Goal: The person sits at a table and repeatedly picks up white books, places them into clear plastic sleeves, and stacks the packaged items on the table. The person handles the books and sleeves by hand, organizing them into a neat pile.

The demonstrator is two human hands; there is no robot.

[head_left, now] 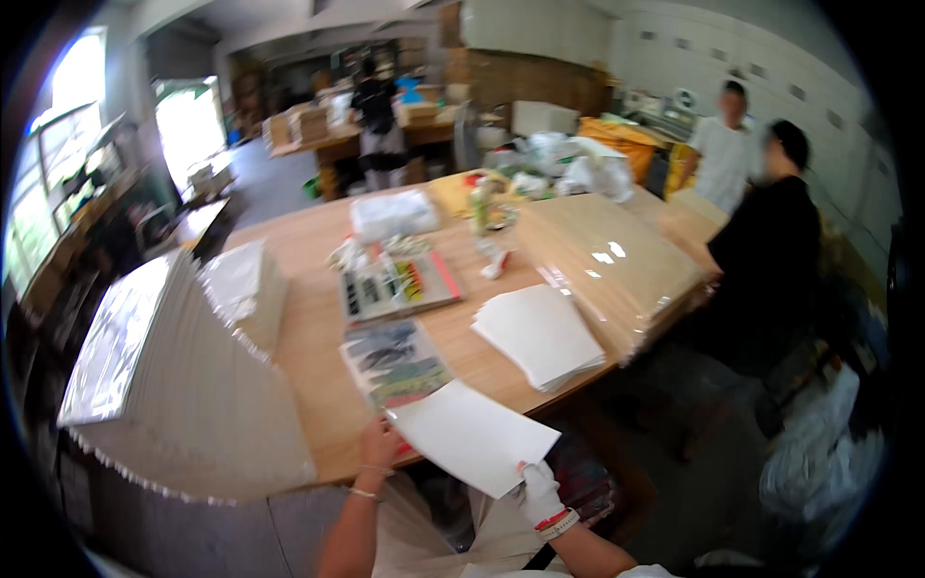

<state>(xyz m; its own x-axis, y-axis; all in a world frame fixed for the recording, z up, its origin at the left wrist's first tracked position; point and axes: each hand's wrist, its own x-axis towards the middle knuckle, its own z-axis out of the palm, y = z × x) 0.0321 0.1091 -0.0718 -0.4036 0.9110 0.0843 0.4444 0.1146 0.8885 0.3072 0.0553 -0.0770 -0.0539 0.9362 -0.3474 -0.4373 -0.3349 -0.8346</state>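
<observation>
Wood-grain tabletop [310, 318]; rectangular white sheet [472, 433] in left fingers [386, 432], gloved right fingers [528, 474].

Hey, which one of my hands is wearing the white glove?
Your right hand, at the near right edge of the white sheet. Your left hand, by the sheet's left corner, shows bare skin instead.

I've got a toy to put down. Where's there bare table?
Light wooden tabletop lies bare between the tall white stack and the colourful printed sheet, and more narrowly between the flat grey box and loose white paper pile. The far end is crowded with white plastic bags.
</observation>
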